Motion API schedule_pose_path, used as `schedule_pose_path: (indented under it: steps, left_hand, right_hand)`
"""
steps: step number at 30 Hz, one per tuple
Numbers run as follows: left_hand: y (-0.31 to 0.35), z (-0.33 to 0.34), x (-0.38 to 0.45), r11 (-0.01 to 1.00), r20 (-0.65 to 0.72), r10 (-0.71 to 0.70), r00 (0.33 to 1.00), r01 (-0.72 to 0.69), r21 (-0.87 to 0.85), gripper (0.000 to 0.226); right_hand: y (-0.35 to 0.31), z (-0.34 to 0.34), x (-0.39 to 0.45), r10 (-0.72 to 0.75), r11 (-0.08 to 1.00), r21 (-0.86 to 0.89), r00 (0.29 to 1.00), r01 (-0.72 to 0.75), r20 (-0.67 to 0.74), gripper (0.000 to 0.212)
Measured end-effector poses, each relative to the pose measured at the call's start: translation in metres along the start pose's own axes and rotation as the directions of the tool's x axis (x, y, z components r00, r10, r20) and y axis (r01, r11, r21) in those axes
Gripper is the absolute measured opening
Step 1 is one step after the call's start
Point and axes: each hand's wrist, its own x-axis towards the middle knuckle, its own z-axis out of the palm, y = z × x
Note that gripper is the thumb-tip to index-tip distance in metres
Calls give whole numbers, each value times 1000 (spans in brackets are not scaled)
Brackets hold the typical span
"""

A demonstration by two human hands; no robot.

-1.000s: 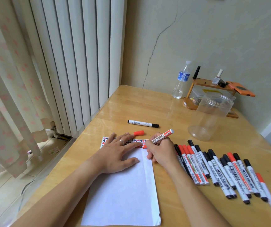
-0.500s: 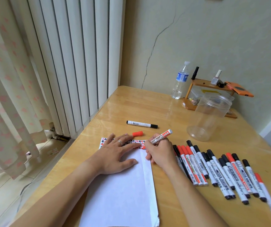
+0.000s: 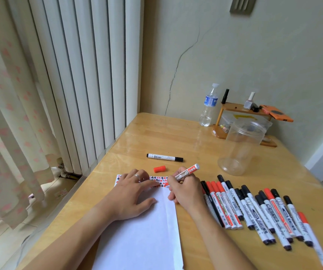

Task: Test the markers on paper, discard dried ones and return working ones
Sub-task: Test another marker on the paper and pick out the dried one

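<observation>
Red marker tested on the paper

The right hand (image 3: 186, 191) grips the red marker (image 3: 186, 172); its tip is hidden behind the fingers, at the top edge of the paper (image 3: 147, 240). The left hand (image 3: 131, 193) presses flat beside it. The red cap (image 3: 159, 168) lies just beyond.
</observation>
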Motion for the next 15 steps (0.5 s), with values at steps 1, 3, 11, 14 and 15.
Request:
schedule_pose_path:
  steps: [1,3,11,14,15]
  left_hand:
    - [0,-2,3,999,11,-22,1000,22,-39,47]
    - [-2,-5,10,987,21,-79,997,81,-136,44]
    - [0,-8,50,970,24,-241,970,241,-35,37]
    - [12,3,70,941,0,-335,942,334,55,35]
    - [14,7,74,932,-9,-357,934,357,59,33]
  right_hand:
    - [0,-1,0,3,1000,4,1000,-3,5,13]
    - [-1,-2,-2,10,1000,12,1000,-10,12,14]
    - [1,-3,1,-7,996,83,1000,5,13,16]
    - [3,-3,2,-18,977,212,1000,17,6,9]
    - [4,-3,3,-15,966,258,1000,11,16,7]
